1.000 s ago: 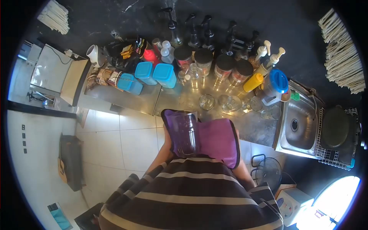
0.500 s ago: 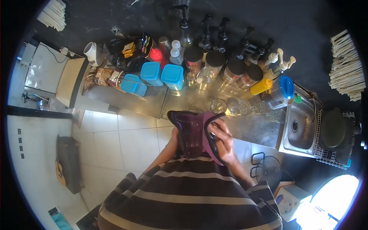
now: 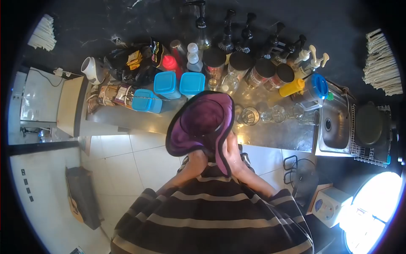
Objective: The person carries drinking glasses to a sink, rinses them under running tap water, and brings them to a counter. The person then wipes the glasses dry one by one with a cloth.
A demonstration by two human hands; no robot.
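A purple brimmed hat (image 3: 203, 115) with black edging is held in front of my chest, above the front of the counter. Its round hollow faces up toward the camera, and the brim is bent and wavy. My left hand (image 3: 196, 163) grips the brim at the lower left, fingers mostly hidden beneath the fabric. On the other side, my right hand (image 3: 232, 153) closes on the lower right of the brim, where one flap hangs down. Part of the hat's underside is out of sight.
Beyond the hat, the steel counter (image 3: 270, 137) bears blue-lidded containers (image 3: 192, 84), black-lidded jars (image 3: 260, 74) and several glasses (image 3: 250, 115). To the right are a sink (image 3: 334, 131) and a wire rack (image 3: 372, 158). A fan (image 3: 306, 175) stands on the floor.
The hat has been raised forward and tipped, so its hollow now shows. Both hands have shifted to its lower edge, and the view has tilted slightly.
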